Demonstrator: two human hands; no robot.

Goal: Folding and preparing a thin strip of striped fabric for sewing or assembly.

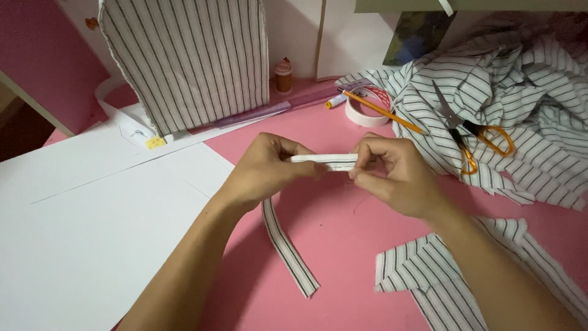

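A narrow strip of white fabric with dark stripes (323,161) is stretched between both hands above the pink table (343,239). My left hand (263,170) pinches its left part, and the strip's loose tail (288,248) hangs down from that hand onto the table. My right hand (392,175) pinches the folded right end with fingertips and thumb. The two hands are a few centimetres apart.
Orange-handled scissors (471,138) lie on a heap of striped fabric (527,92) at the right. A pencil (383,113) rests over a tape roll (367,110). A striped fabric piece (187,61) stands at the back, white paper sheets (79,220) lie left, cut striped pieces (441,270) front right.
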